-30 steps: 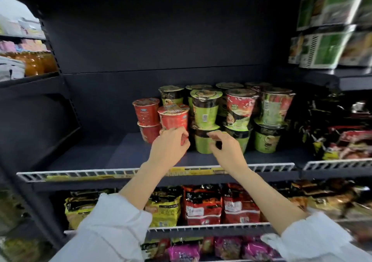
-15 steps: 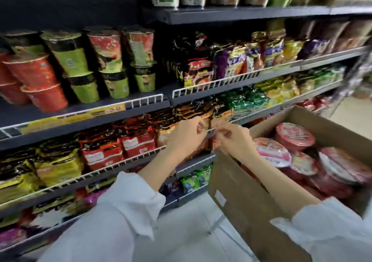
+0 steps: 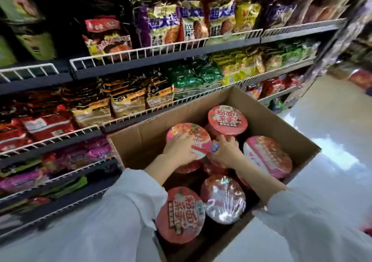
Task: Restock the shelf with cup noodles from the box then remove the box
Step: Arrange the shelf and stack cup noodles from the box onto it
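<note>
1. Reaching into the open cardboard box (image 3: 141, 139), both hands are down among the cup noodles. The left hand (image 3: 179, 149) lies spread over the lid of one pink-lidded cup (image 3: 198, 139), fingers splayed across the film; whether it has closed around the rim cannot be told.
2. The right hand (image 3: 225, 151) is pressed in between that cup and the far cup (image 3: 227, 120), fingers curled against the side of a cup; a firm hold is not confirmed.
3. Stock remaining: further cups sit in the box, among them a near cup (image 3: 181, 215), a glossy cup (image 3: 223, 199) and a right-hand cup (image 3: 267, 157), some tilted. The task is judged well short of done.
4. Risk: a lid-only hold on slick film may slip on lifting.
5. Risk: cups lean on one another; pulling one may topple its neighbours.
6. Risk: the box stands just beside the wire shelf rail (image 3: 128, 121); a raised cup could catch it.
7. Risk: sleeves hang over the near cups and may drag them.
</note>
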Demonstrator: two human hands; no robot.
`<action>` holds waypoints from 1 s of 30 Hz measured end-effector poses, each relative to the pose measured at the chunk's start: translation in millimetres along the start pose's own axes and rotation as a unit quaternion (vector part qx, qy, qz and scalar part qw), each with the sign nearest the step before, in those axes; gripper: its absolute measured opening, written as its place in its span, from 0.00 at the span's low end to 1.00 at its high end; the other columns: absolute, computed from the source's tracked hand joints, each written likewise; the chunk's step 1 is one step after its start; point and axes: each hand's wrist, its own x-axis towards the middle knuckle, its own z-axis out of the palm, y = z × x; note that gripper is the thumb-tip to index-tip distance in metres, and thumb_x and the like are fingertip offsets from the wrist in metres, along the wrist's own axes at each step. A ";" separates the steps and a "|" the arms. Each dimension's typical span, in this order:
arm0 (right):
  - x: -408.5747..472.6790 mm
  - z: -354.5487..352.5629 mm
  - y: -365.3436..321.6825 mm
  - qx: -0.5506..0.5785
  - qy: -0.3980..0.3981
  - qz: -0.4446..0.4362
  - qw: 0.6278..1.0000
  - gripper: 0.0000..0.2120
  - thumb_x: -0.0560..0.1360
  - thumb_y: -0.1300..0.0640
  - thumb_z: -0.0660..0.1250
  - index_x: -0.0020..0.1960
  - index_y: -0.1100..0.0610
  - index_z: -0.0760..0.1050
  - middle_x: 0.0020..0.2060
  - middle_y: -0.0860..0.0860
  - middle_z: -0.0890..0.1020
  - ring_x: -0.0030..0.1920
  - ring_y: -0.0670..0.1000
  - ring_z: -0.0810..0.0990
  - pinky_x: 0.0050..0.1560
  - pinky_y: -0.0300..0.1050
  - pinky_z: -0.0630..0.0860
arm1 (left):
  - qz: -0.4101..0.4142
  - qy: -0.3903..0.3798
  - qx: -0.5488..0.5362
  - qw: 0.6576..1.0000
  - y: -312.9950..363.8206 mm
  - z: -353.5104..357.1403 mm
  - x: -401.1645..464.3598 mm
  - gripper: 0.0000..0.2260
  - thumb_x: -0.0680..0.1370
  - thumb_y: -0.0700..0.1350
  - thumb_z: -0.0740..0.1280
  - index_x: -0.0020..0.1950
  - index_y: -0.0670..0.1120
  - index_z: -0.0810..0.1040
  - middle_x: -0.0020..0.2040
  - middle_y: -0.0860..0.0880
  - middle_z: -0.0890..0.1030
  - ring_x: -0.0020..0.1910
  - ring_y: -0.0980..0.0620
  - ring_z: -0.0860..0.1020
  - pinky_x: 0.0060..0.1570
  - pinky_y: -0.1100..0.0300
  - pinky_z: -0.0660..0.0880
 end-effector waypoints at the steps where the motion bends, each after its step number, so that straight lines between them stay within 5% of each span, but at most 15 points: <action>1: 7.7 0.7 8.4 -0.011 -0.020 0.004 1.000 0.42 0.71 0.43 0.70 0.75 0.58 0.52 0.69 0.66 0.59 0.70 0.67 0.58 0.71 0.56 0.57 | -0.015 -0.016 0.005 1.000 -0.1 9.2 4.2 0.31 0.78 0.54 0.62 0.77 0.46 0.54 0.78 0.45 0.52 0.77 0.46 0.50 0.75 0.52 0.50; 4: 26.1 4.2 22.6 -0.047 -0.066 0.014 0.997 0.51 0.69 0.42 0.71 0.76 0.59 0.42 0.71 0.68 0.53 0.73 0.68 0.53 0.72 0.55 0.53 | -0.038 -0.025 0.021 0.999 -0.6 24.4 7.8 0.33 0.78 0.59 0.59 0.78 0.50 0.49 0.79 0.46 0.46 0.77 0.45 0.42 0.75 0.50 0.43; 12: 21.8 1.9 26.0 -0.161 -0.003 -0.085 0.983 0.46 0.61 0.36 0.74 0.66 0.59 0.57 0.61 0.65 0.68 0.62 0.63 0.69 0.61 0.52 0.68 | -0.055 -0.007 -0.033 0.998 5.2 18.5 9.1 0.34 0.75 0.57 0.67 0.77 0.51 0.56 0.78 0.45 0.50 0.77 0.43 0.46 0.75 0.48 0.46; 16: 7.3 -6.3 31.3 -0.190 -0.007 -0.125 0.974 0.52 0.61 0.36 0.73 0.73 0.58 0.52 0.63 0.65 0.66 0.63 0.64 0.67 0.62 0.53 0.67 | -0.065 0.024 -0.083 0.994 7.4 19.1 -0.1 0.32 0.75 0.53 0.68 0.76 0.50 0.59 0.78 0.47 0.52 0.77 0.46 0.47 0.74 0.50 0.47; 19: -5.7 -10.8 31.9 -0.159 -0.081 -0.125 0.976 0.50 0.63 0.37 0.72 0.73 0.58 0.51 0.66 0.65 0.64 0.67 0.65 0.64 0.64 0.55 0.66 | -0.018 0.075 -0.129 0.989 13.6 20.4 -10.2 0.30 0.74 0.45 0.69 0.74 0.47 0.62 0.77 0.48 0.58 0.76 0.49 0.54 0.73 0.58 0.53; 22: -16.3 -7.7 24.9 -0.098 -0.132 -0.109 0.980 0.50 0.64 0.37 0.71 0.73 0.60 0.50 0.68 0.66 0.62 0.69 0.66 0.60 0.66 0.55 0.64 | 0.070 -0.003 -0.094 0.993 26.8 28.3 -24.1 0.47 0.68 0.50 0.75 0.78 0.50 0.48 0.78 0.51 0.52 0.76 0.51 0.50 0.73 0.58 0.52; 25: -21.7 -6.4 18.0 -0.061 -0.150 -0.107 0.981 0.49 0.65 0.39 0.71 0.74 0.61 0.50 0.68 0.65 0.62 0.70 0.64 0.59 0.68 0.56 0.64 | 0.063 -0.062 -0.100 0.991 35.6 37.1 -32.3 0.58 0.63 0.56 0.78 0.78 0.49 0.41 0.78 0.51 0.45 0.77 0.52 0.45 0.73 0.57 0.49; 30: -20.7 -1.9 19.3 -0.014 -0.196 -0.134 0.971 0.44 0.65 0.42 0.73 0.71 0.62 0.59 0.64 0.58 0.68 0.68 0.59 0.63 0.66 0.52 0.66 | 0.072 -0.025 -0.029 0.997 37.9 45.6 -32.6 0.48 0.64 0.61 0.76 0.76 0.48 0.57 0.78 0.50 0.48 0.76 0.46 0.47 0.74 0.50 0.51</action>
